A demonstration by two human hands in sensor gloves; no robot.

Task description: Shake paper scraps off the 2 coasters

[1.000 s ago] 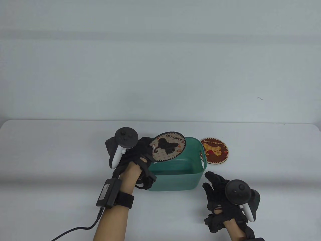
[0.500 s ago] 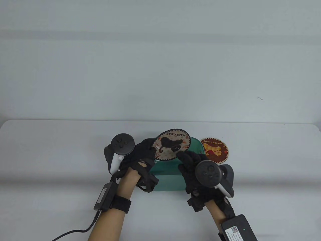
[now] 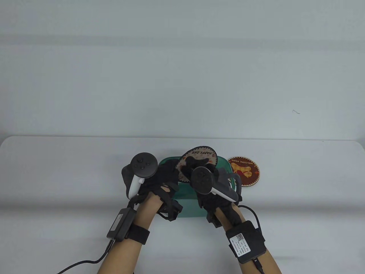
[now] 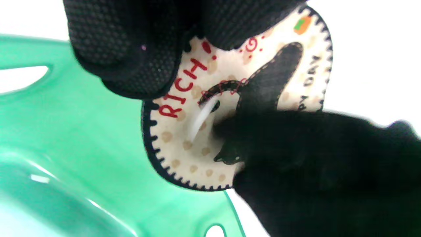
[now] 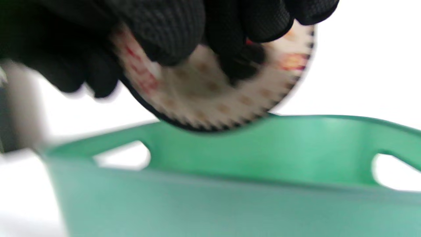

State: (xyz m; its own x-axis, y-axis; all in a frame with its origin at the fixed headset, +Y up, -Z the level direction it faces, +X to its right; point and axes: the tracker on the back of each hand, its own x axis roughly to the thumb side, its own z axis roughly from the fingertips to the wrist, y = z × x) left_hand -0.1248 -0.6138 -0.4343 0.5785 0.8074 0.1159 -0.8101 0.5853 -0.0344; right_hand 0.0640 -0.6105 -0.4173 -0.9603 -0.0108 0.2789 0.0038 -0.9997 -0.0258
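Observation:
My left hand (image 3: 171,172) grips the left edge of the cream cat coaster (image 3: 203,154) and holds it tilted over the green bin (image 3: 186,207). My right hand (image 3: 190,166) reaches across the coaster's face, its fingertips touching the print. In the left wrist view a white paper scrap (image 4: 201,118) stands on the coaster (image 4: 184,144), beside the right hand's fingertips (image 4: 230,131); my left hand's fingers (image 4: 131,56) clamp the rim. The right wrist view is blurred: my fingers (image 5: 164,29) lie on the coaster (image 5: 210,98) above the bin's rim (image 5: 250,141). The red coaster (image 3: 244,171) lies flat on the table.
The bin stands near the table's front middle, with the red coaster just to its right. A cable (image 3: 85,261) runs from my left wrist off the bottom edge. The white table (image 3: 57,171) stretches to both sides.
My right hand has come up from the table's front right, over the bin, and onto the cat coaster's face. My left hand has kept hold of the coaster and tilted it more steeply.

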